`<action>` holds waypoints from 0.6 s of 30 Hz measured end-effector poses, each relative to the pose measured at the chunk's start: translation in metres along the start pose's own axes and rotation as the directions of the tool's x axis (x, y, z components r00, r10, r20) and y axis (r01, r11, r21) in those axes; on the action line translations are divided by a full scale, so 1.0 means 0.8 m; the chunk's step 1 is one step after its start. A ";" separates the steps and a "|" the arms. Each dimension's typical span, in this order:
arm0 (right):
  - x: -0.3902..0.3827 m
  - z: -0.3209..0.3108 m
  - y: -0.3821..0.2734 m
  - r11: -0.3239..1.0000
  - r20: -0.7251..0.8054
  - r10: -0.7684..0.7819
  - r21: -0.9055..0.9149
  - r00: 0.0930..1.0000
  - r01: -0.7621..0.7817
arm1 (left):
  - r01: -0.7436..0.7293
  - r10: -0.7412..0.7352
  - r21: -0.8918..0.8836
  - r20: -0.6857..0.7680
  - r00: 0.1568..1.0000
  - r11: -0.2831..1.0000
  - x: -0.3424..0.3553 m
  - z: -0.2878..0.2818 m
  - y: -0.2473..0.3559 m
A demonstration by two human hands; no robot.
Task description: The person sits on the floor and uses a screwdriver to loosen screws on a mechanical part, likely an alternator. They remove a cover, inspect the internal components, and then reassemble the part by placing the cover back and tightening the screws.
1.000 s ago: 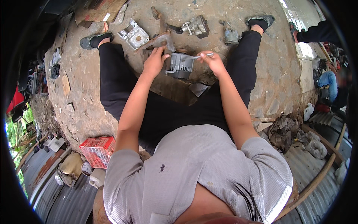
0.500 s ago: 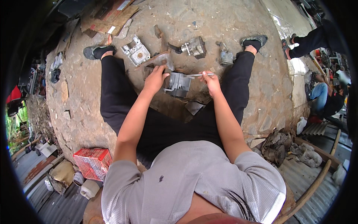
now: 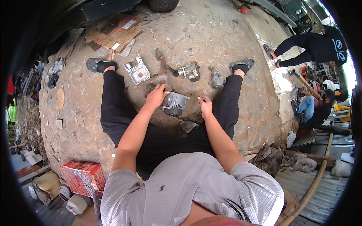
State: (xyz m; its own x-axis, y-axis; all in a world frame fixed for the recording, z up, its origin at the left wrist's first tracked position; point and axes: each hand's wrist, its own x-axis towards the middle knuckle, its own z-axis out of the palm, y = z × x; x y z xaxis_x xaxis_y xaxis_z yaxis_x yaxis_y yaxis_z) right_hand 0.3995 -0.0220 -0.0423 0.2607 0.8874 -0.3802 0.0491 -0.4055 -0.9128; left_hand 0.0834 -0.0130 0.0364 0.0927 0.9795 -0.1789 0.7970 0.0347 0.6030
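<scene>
An alternator point(image 3: 175, 104) with a grey, finned metal housing sits on the ground between my legs. My left hand point(image 3: 156, 96) is closed at its upper left side, fingers bent over the edge and steadying it. Right of the housing and apart from it, my right hand point(image 3: 205, 106) pinches a slim metal rod-like tool point(image 3: 202, 98), now seen nearly end-on and mostly hidden by the fingers. Just beyond my left hand lies a rusty metal bracket point(image 3: 161, 78). A dark, flat-faced piece point(image 3: 188, 126) rests below the alternator.
Beyond lie a cast metal housing point(image 3: 138, 70), a cylindrical metal part point(image 3: 189, 71) and a small metal canister-like part point(image 3: 217, 80). Cardboard point(image 3: 117, 34) is at the far left, a red crate point(image 3: 83, 177) at the near left. Two other people are at the right.
My right hand has drawn back from the alternator, and the tool has swung from lying sideways to nearly end-on. The view has shifted, showing more ground ahead. My left hand stays at the alternator.
</scene>
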 end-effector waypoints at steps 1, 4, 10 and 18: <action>0.001 -0.001 0.003 0.999 0.006 -0.038 -0.017 0.999 0.038 | -0.008 0.008 -0.005 -0.007 1.000 1.000 0.002 0.001 0.001; 0.002 -0.011 0.016 0.993 -0.017 -0.087 -0.080 0.996 0.085 | -0.021 0.020 -0.029 -0.018 1.000 0.999 0.000 0.003 0.006; -0.019 -0.026 -0.022 0.978 0.006 -0.070 -0.195 0.998 0.070 | 0.002 -0.002 -0.013 0.019 1.000 1.000 0.008 -0.003 -0.009; -0.009 -0.036 -0.079 0.942 0.029 -0.197 -0.271 0.980 0.197 | 0.058 -0.057 -0.009 0.070 0.996 0.998 0.010 -0.007 -0.016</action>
State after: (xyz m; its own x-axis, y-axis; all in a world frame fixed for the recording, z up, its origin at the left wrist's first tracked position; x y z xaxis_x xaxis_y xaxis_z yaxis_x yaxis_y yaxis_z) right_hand 0.4222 -0.0093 0.0221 0.2175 0.9559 -0.1972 0.3591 -0.2662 -0.8945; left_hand 0.0710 -0.0048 0.0317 0.0882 0.9597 -0.2668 0.7954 0.0934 0.5988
